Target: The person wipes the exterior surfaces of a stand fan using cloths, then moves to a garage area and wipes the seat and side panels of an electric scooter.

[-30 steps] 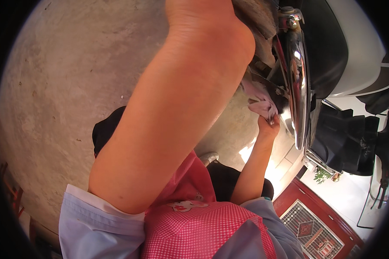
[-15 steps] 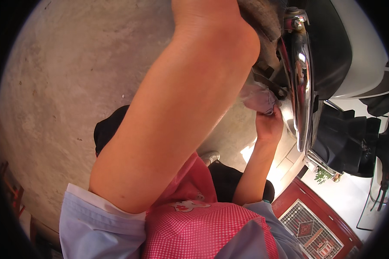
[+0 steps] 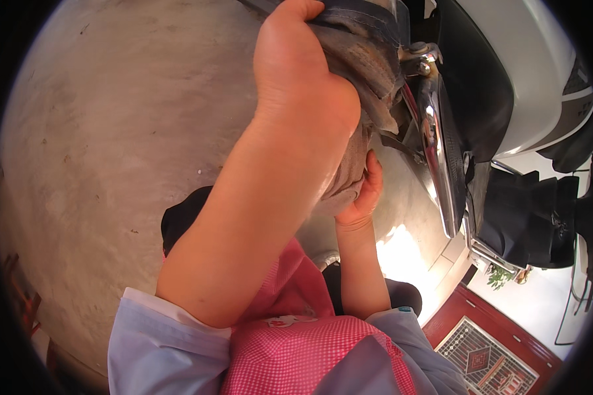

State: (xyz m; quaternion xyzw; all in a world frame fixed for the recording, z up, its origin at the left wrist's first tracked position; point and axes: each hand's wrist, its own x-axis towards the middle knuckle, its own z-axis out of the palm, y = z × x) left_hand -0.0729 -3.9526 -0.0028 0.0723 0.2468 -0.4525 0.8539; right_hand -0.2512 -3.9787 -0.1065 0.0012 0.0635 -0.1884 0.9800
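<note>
A motorbike with a black and white body panel [image 3: 527, 72] stands along the right side. My left arm crosses the middle, and my left hand [image 3: 290, 43] is at the top beside a brown-stained part with a dark edge [image 3: 369, 59]. One digit hooks over that edge; the other fingers are hidden or cut off. Lower down, my right hand [image 3: 364, 194] grips a grey-brown cloth [image 3: 350, 174], its fingers bent up along the cloth's side. Part of the cloth is hidden behind my left forearm.
A chrome bar [image 3: 439, 158] runs down the bike's side, close to my right hand. Bare concrete floor [image 3: 132, 145] spreads to the left. A red door with a metal grille [image 3: 481, 352] and a second black vehicle part [image 3: 530, 214] are at the lower right.
My right hand has moved left and slightly down with the cloth, away from the chrome bar. My left hand has come into view at the top, over the dark edge.
</note>
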